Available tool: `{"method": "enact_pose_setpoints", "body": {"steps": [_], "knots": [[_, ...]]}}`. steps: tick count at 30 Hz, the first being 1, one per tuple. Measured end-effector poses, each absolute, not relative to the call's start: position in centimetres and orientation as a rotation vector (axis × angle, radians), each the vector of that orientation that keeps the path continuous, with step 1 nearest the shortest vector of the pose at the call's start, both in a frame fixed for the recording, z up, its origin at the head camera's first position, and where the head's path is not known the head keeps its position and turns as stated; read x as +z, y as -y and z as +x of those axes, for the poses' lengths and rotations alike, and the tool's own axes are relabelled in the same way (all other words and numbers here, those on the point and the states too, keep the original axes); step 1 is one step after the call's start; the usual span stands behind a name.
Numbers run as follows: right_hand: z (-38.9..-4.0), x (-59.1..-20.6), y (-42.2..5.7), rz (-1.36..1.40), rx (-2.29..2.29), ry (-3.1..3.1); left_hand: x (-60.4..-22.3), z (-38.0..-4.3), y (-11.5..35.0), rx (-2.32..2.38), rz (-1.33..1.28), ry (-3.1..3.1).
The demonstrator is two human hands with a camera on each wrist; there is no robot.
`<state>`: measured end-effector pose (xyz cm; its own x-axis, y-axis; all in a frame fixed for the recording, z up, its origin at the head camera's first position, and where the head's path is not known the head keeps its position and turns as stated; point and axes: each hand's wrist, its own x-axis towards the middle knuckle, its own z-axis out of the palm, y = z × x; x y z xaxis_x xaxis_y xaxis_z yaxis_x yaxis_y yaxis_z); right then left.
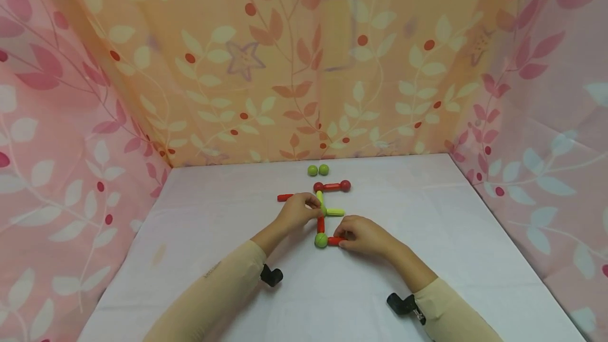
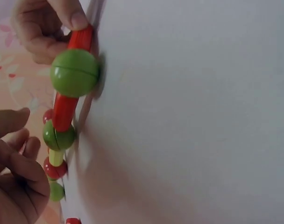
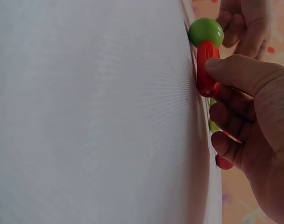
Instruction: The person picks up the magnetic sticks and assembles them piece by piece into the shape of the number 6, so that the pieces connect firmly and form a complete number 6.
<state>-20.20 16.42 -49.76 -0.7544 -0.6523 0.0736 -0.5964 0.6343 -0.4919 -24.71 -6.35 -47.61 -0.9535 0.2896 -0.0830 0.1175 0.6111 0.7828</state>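
Observation:
On the white table lies a figure of sticks and balls joined together. My right hand pinches a red stick between thumb and fingers; its far end is joined to the near green ball. From that ball another red stick runs back to a middle green ball. My left hand hovers beside this middle ball, fingers loosely bent, with a gap to it in the left wrist view. A light green stick points right from the middle ball. Farther back, a red stick joins two red balls.
Two loose green balls sit side by side behind the figure. A separate red stick lies left of it, partly behind the left hand. Patterned cloth walls the table at the back and both sides.

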Motion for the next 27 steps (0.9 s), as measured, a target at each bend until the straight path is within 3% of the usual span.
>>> {"method": "enact_pose_setpoints", "body": {"steps": [13, 27], "knots": [[-20.2, -50.0, -16.8, -1.034, -0.823, -2.689, -49.1, -28.2, 4.3, 0.948, 0.536, -2.675], [-20.2, -50.0, -16.7, -1.039, -0.815, -2.696, -49.2, -27.3, 3.3, 0.921, 0.548, -2.731]]}}
